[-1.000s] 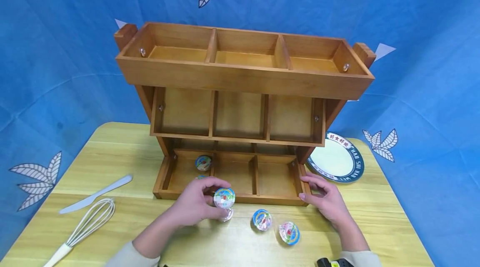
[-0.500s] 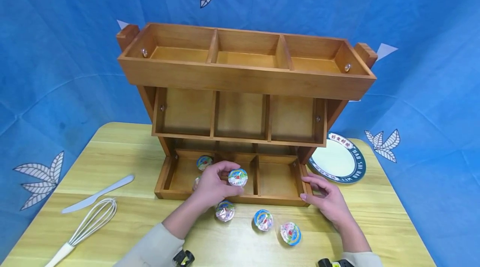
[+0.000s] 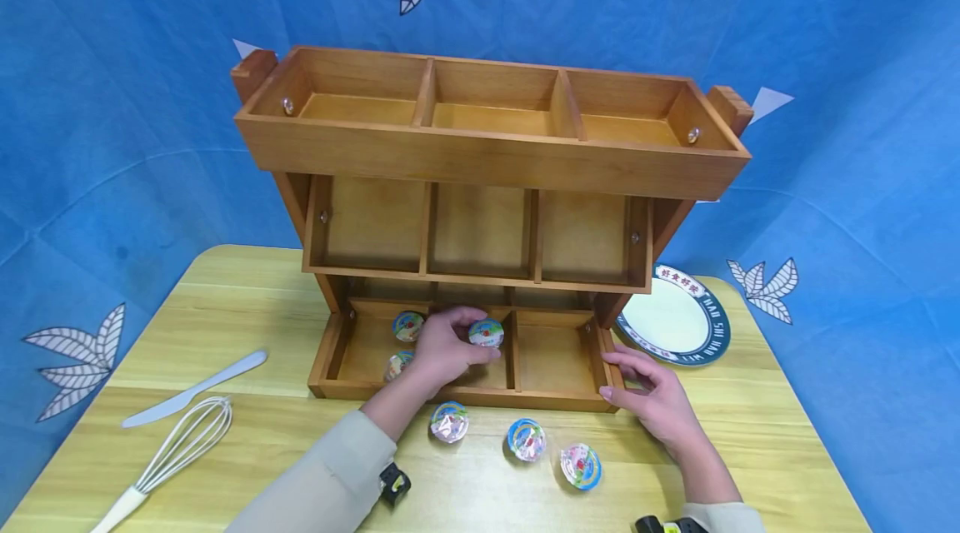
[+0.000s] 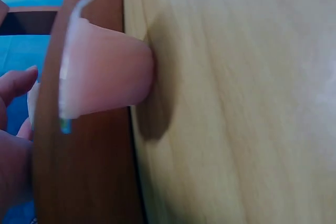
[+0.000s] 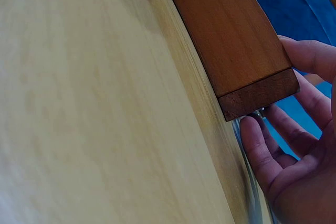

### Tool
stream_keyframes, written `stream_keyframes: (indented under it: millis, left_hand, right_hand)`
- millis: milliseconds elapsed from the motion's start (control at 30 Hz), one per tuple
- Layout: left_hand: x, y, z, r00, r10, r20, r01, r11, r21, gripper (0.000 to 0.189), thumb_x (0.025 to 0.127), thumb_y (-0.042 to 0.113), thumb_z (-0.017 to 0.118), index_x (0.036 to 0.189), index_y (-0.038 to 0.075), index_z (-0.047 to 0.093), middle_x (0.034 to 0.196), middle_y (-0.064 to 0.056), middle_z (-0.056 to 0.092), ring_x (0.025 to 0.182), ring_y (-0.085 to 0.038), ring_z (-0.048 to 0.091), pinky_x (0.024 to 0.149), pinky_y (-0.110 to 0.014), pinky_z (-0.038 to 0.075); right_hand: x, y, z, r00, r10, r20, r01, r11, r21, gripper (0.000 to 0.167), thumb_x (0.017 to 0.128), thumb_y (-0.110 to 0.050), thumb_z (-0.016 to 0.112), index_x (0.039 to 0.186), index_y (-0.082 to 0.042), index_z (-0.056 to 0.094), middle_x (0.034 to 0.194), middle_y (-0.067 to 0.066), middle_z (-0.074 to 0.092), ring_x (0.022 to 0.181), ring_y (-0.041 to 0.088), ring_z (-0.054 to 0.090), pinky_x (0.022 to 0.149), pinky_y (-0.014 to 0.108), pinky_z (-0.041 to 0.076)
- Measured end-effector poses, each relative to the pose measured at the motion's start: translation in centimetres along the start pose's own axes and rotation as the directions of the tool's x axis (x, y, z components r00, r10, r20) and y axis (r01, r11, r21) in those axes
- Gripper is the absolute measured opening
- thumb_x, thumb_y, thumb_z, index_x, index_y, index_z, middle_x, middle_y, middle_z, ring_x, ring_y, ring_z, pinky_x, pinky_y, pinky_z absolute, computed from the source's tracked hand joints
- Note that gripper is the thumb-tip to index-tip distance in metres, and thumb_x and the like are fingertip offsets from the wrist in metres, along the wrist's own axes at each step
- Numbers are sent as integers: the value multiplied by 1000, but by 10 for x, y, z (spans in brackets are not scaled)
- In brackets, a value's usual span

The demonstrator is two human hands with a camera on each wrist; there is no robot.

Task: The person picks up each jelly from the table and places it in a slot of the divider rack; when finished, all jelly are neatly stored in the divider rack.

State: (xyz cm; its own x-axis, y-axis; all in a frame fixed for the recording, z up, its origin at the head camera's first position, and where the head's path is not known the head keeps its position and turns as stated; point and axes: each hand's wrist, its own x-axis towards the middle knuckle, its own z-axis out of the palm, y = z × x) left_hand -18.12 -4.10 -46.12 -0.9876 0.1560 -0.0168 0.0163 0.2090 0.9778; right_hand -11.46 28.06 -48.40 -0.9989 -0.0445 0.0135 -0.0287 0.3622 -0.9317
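In the head view my left hand (image 3: 444, 350) pinches a small jelly cup (image 3: 486, 333) with a printed foil lid, over the middle compartment of the bottom wooden tray (image 3: 390, 391). Two more jelly cups, one at the back (image 3: 407, 326) and one at the front (image 3: 397, 364), sit in that tray's left compartment. My right hand (image 3: 654, 391) rests its fingers against the tray's right end. In the right wrist view the fingers of the right hand (image 5: 299, 145) touch around the wooden corner (image 5: 257, 95). A pink jelly cup (image 4: 107, 72) stands in front of the wood in the left wrist view.
Three jelly cups, left (image 3: 449, 422), middle (image 3: 527, 440) and right (image 3: 581, 466), stand on the table before the tray. Above rise a middle tray (image 3: 480, 229) and a top tray (image 3: 487, 158). A whisk (image 3: 183, 445), a white knife (image 3: 195, 389) and a plate (image 3: 675, 316) lie around.
My left hand has carried the jelly cup from in front of the tray, up and to the right, over the middle compartment. The right hand has stayed at the tray's end.
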Motion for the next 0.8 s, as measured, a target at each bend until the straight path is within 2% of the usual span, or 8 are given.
stream_keyframes:
  millis: [267, 567, 800]
  left_hand:
    - [12, -8, 10, 998, -22, -52, 27, 995, 94, 55, 64, 6, 92, 114, 5, 70, 100, -4, 68, 88, -21, 61, 75, -33, 54]
    - [21, -11, 16, 997, -62, -47, 65, 996, 67, 53, 63, 0, 92, 111, 5, 71, 95, -4, 64, 86, -20, 59, 73, -32, 53]
    - [23, -14, 19, 998, -35, -54, 39, 996, 85, 49, 62, -2, 92, 106, 4, 72, 92, -5, 65, 84, -20, 60, 74, -33, 54]
  right_hand:
    - [2, 2, 0, 1000, 7, 0, -7, 1000, -12, 49, 83, -7, 81, 129, -1, 65, 149, 19, 43, 125, 37, 49, 98, 27, 44]
    - [2, 3, 0, 1000, 9, 2, -9, 1000, -3, 49, 83, -8, 81, 128, -1, 65, 149, 18, 44, 125, 37, 49, 97, 25, 45]
    - [2, 3, 0, 1000, -6, -1, 6, 1000, -2, 47, 83, -7, 81, 127, 0, 65, 147, 17, 47, 125, 37, 49, 95, 23, 46]
